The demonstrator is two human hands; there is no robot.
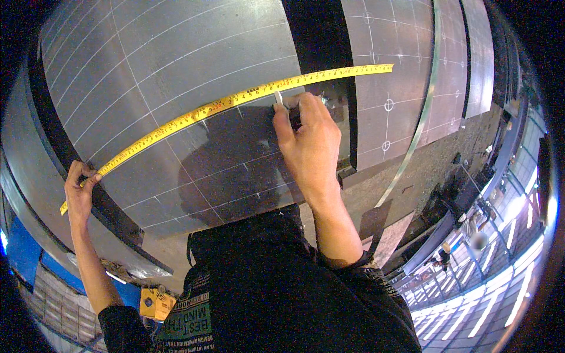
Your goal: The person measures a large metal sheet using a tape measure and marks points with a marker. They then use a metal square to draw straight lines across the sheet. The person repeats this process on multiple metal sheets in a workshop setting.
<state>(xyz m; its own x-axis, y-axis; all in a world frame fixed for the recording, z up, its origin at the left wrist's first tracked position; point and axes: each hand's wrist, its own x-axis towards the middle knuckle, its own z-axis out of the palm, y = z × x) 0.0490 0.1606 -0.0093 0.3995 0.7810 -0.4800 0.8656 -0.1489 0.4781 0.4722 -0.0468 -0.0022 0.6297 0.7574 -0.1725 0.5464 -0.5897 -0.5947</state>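
Tape (253, 94) across metal sheet (235, 47), its right end over second sheet (406, 117) to the right, left hand (80, 191) at tape's left part, stick (279, 98) in right hand (312, 141) by tape's near edge

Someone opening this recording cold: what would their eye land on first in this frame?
Most striking is the yellow tape measure, stretched across a gray metal sheet ruled with white lines. The left hand pinches it by the sheet's left edge, while the right hand holds a small white stick at the tape. A yellow box stands out at lower left.
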